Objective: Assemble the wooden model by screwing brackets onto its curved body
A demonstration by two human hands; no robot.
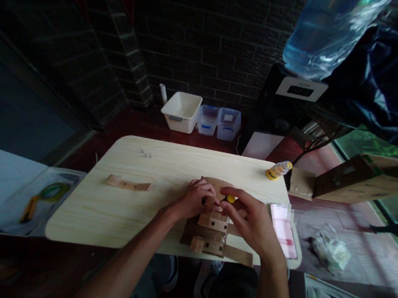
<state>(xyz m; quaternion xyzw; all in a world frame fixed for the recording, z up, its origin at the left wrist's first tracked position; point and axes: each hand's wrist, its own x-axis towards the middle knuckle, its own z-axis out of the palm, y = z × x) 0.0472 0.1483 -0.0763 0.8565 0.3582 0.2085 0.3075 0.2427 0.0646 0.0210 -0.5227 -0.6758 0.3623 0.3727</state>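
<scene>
A brown, curved wooden-looking piece lies on the table in front of me, crossed by several tan strips. The nearer strips, one tan strip and another strip, show dark round holes or fasteners. My left hand rests on the piece, its fingers closed around a strip near the middle. Pinched in my right hand is a small yellow-handled screwdriver, its tip beside my left fingertips. The contact point is hidden by my fingers. A separate tan strip with two dark spots lies at the left.
Several small screws lie on the pale table. A clear bottle with yellow ends and a phone are at the right. Beyond stand a white bin, clear tubs and a water dispenser.
</scene>
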